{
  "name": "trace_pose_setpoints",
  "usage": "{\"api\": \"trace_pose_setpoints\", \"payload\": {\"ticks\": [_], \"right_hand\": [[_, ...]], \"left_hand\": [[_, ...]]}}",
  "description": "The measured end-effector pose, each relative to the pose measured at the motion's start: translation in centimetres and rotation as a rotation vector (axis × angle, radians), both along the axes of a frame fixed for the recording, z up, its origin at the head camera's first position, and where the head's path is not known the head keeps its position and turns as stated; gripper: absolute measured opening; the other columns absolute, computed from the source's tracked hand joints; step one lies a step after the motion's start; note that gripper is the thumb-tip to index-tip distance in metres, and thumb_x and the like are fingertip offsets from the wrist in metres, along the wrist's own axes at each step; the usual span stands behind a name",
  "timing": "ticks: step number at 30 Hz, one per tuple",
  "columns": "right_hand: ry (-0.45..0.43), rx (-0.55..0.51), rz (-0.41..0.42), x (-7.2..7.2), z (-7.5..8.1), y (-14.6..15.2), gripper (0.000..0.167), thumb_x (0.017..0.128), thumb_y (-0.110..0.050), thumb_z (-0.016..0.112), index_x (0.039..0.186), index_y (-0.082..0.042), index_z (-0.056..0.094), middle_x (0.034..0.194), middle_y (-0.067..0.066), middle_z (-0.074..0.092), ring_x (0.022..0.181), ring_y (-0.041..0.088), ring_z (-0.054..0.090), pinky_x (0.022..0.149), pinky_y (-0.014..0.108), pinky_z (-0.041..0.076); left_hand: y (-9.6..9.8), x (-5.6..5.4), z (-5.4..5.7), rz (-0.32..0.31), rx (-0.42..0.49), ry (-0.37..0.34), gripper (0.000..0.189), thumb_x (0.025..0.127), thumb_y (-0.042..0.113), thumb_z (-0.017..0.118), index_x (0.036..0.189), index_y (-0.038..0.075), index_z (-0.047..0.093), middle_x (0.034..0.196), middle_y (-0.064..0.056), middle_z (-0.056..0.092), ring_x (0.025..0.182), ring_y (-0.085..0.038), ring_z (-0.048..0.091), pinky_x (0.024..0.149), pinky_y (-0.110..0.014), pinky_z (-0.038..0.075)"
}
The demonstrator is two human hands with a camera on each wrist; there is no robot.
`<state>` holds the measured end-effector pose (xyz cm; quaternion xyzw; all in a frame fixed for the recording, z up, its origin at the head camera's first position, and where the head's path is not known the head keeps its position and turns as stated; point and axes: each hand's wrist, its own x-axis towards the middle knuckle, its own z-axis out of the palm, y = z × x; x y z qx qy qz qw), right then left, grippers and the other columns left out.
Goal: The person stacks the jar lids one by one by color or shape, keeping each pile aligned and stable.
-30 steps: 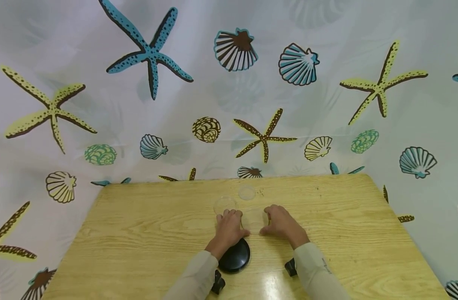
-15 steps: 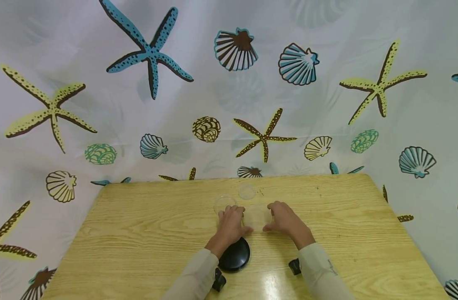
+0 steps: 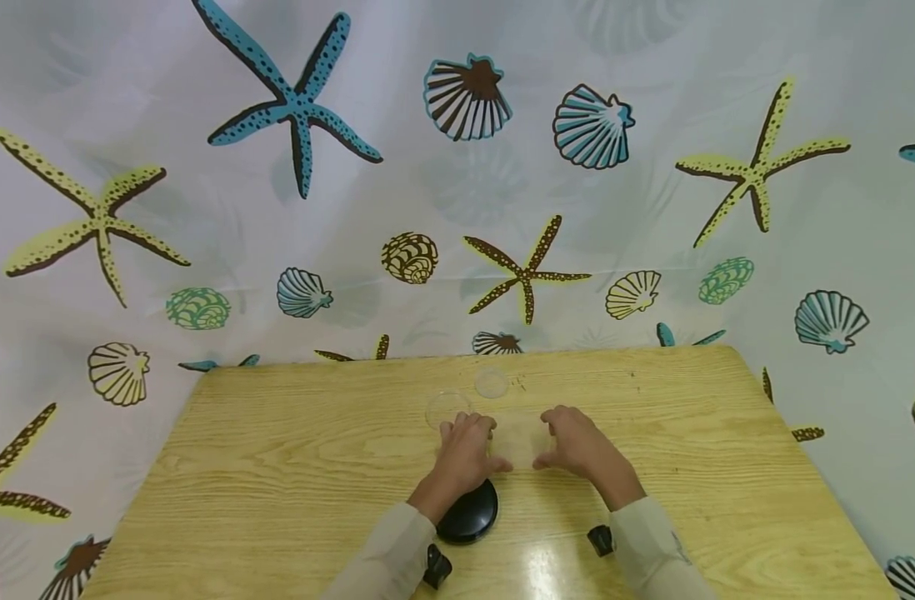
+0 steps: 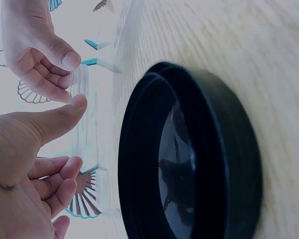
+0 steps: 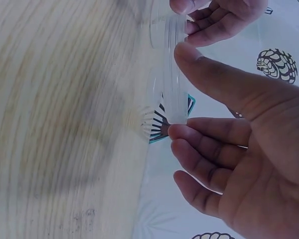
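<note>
A clear round plastic lid (image 3: 521, 439) with a ridged rim is held between both hands. In the wrist views the lid (image 4: 80, 132) shows almost edge-on, raised off the wood. My left hand (image 3: 465, 448) grips its left side, thumb nearer me and fingers at the far side. My right hand (image 3: 582, 446) mirrors this on the right side of the lid (image 5: 176, 84). Below the left wrist, a shallow black round dish (image 3: 468, 515) lies on the table, partly covered by that hand. In the left wrist view the dish (image 4: 239, 149) shows its thick raised rim.
Two more clear discs lie farther back, a larger clear disc (image 3: 437, 404) partly behind the left hand and a smaller clear disc (image 3: 492, 384). The wooden table (image 3: 292, 467) meets a shell-and-starfish curtain (image 3: 397, 308). Black wrist mounts (image 3: 601, 540) hang under the sleeves.
Both hands have shifted slightly right with the clear lid between them, the right hand farther, so the gap between the thumbs is wider. The black dish and the other discs stay put.
</note>
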<state>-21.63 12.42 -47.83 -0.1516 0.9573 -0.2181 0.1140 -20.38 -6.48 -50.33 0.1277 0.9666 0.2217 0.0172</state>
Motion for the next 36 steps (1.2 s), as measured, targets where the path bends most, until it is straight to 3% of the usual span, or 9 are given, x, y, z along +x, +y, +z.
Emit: {"api": "trace_pose_setpoints", "payload": {"ticks": [19,27,31,36], "right_hand": [[-0.024,-0.034,0.001,2.8,0.2,1.2,0.069,0.07,-0.025,0.085,0.125,0.004,0.056,0.102,0.012,0.062,0.088,0.021,0.057,0.078,0.039,0.048],[-0.029,-0.031,0.015,3.4,-0.1,1.4,0.064,0.066,-0.024,0.087,0.116,0.005,0.061,0.094,0.011,0.063,0.081,0.018,0.055,0.072,0.038,0.047],[-0.004,-0.03,0.027,3.8,-0.6,1.4,0.053,0.064,-0.024,0.088,0.103,0.003,0.064,0.084,0.007,0.06,0.073,0.016,0.051,0.067,0.035,0.044],[-0.007,-0.007,0.012,4.3,-0.8,1.5,0.06,0.062,-0.024,0.089,0.109,0.005,0.064,0.084,0.006,0.062,0.074,0.016,0.053,0.069,0.037,0.045]], "left_hand": [[0.9,2.4,0.4,-0.044,-0.017,0.002,0.06,0.069,0.042,0.083,0.113,0.005,0.064,0.092,-0.001,0.063,0.084,-0.017,0.048,0.077,-0.036,0.028],[1.4,3.0,-0.1,-0.052,-0.079,0.0,0.059,0.067,0.045,0.083,0.109,0.007,0.066,0.088,0.002,0.062,0.082,-0.016,0.047,0.078,-0.037,0.03],[1.5,3.4,-0.5,-0.055,-0.104,0.006,0.06,0.065,0.046,0.084,0.108,0.008,0.066,0.088,0.001,0.063,0.08,-0.016,0.047,0.079,-0.038,0.031],[1.8,3.8,-1.0,-0.076,-0.128,0.01,0.061,0.065,0.047,0.083,0.108,0.008,0.066,0.096,-0.002,0.066,0.083,-0.018,0.048,0.078,-0.037,0.029]]}}
